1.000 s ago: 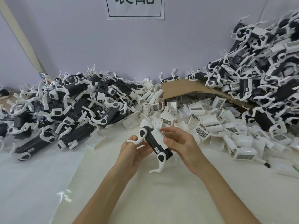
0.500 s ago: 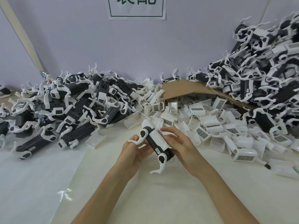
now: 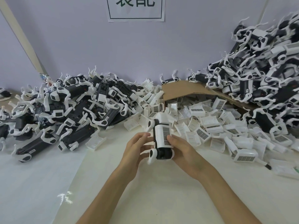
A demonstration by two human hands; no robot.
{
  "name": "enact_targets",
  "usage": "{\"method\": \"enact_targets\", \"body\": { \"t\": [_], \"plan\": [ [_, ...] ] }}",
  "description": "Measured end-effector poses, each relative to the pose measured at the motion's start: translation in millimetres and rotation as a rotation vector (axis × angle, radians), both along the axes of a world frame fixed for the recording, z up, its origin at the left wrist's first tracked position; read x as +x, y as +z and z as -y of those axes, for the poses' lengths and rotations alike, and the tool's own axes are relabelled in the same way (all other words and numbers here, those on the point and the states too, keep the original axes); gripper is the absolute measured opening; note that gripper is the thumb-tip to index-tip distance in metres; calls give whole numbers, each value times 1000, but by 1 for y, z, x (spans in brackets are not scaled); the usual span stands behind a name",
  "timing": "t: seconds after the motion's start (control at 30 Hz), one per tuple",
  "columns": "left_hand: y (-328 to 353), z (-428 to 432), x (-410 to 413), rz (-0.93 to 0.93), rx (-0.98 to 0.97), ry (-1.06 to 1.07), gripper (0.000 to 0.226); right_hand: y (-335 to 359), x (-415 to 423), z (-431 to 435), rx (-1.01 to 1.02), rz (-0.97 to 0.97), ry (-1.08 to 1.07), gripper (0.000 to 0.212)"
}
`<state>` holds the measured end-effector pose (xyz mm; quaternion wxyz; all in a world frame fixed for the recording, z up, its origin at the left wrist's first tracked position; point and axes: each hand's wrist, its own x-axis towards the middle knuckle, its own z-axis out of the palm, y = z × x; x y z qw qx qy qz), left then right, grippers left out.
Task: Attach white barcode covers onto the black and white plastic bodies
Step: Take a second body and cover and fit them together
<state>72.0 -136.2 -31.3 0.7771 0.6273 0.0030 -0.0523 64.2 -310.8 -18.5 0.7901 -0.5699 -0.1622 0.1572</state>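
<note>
1. Counter (image 3: 161,191): white and glossy, and carries everything below. A dropped part would likely skid on it.
2. Right heap (image 3: 267,65): black and white bodies piled steeply against the far wall. One careless addition could start a slide down onto item 5.
3. Left heap (image 3: 64,110): more bodies, lower, at far left, with their thin white legs interlocked. Pulling one out may drag its neighbours along or bend a leg.
4. Cardboard sheet (image 3: 182,89): bowed, far centre, with its right end under item 2. It could sag further.
5. Loose covers (image 3: 210,125): a white, barcoded drift right of centre that crowds the working spot.
6. Plastic body (image 3: 162,155): held above the near-centre counter, long axis running near to far.
7. Right hand (image 3: 186,152): grips item 6 from the right, thumb on the barcode face. Pressure on one edge only could leave the cover seated crooked.
8. Left hand (image 3: 135,151): fingers fairly straight at the body's left side, gripping nothing. It is too blurred to tell whether it touches, and with so little support the body could twist.
9. Barcode cover (image 3: 162,133): lies on item 6. Whether it has latched cannot be told, and if it hasn't it may spring off.
</note>
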Motion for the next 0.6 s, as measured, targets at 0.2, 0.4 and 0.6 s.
{"method": "enact_targets", "body": {
  "t": [0.2,0.4,0.6],
  "plan": [
    [0,3,-2,-21,-7,-78,31,3,2,5,208,-61,-91,45],
    [1,-1,0,-46,-70,-45,31,6,1,10,146,-3,-171,38],
    [2,0,-1,-17,-35,-64,30,4,4,13,157,73,-342,35]
  ]
}}
